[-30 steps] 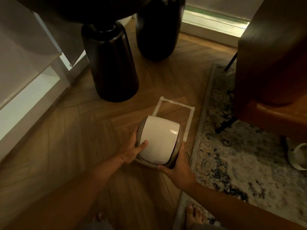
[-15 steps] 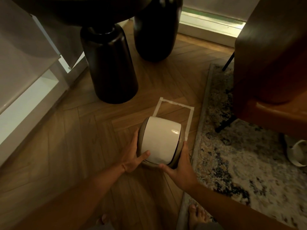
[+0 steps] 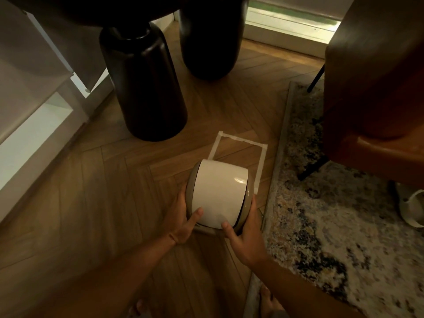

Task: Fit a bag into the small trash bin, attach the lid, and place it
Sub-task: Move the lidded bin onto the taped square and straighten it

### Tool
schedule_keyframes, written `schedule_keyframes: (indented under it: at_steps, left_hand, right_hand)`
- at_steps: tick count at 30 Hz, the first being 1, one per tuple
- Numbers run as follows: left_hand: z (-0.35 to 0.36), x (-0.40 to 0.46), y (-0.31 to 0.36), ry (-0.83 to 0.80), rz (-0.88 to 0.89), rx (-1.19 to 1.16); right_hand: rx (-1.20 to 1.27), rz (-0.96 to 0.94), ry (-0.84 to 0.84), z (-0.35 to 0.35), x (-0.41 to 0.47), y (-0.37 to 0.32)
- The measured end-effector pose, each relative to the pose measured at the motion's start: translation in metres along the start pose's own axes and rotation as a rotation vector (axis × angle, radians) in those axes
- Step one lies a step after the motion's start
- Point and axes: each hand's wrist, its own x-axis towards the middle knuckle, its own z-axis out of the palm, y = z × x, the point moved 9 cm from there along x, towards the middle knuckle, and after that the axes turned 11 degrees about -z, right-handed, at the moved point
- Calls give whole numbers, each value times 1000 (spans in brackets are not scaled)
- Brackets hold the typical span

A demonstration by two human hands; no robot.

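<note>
A small trash bin [image 3: 249, 198] with a beige rim and a white curved swing lid [image 3: 220, 191] is seen from above, over the wooden floor. My left hand [image 3: 183, 216] grips its left side with the thumb resting on the lid. My right hand [image 3: 245, 230] grips its right and near side, thumb on the lid's near edge. The bin covers the near part of a white tape rectangle [image 3: 241, 140] marked on the floor. No bag shows from above. Whether the bin touches the floor I cannot tell.
Two tall black rounded table legs [image 3: 144, 88] [image 3: 211, 37] stand beyond the tape. A patterned rug [image 3: 332, 214] lies to the right, with a brown chair [image 3: 376, 76] on it. A white shelf unit [image 3: 34, 99] is at the left. My bare feet [image 3: 267, 299] are below.
Both hands have carried the bin a little forward and right, farther over the tape rectangle. My right thumb has shifted up onto the lid's near edge.
</note>
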Motion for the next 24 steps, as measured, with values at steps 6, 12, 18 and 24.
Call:
schedule_keyframes:
  at_steps: [6, 12, 18, 24]
  left_hand:
    - [1, 12, -7, 93, 34, 12]
    - [2, 20, -15, 126, 37, 50]
    - [1, 22, -16, 125, 64, 3]
    - [-3, 33, -15, 201, 64, 32]
  right_hand:
    - [15, -49, -51, 6, 5, 18]
    - [-6, -85, -80, 6, 11, 22]
    - [-39, -87, -68, 7, 18, 27]
    - [-58, -138, -98, 7, 46, 30]
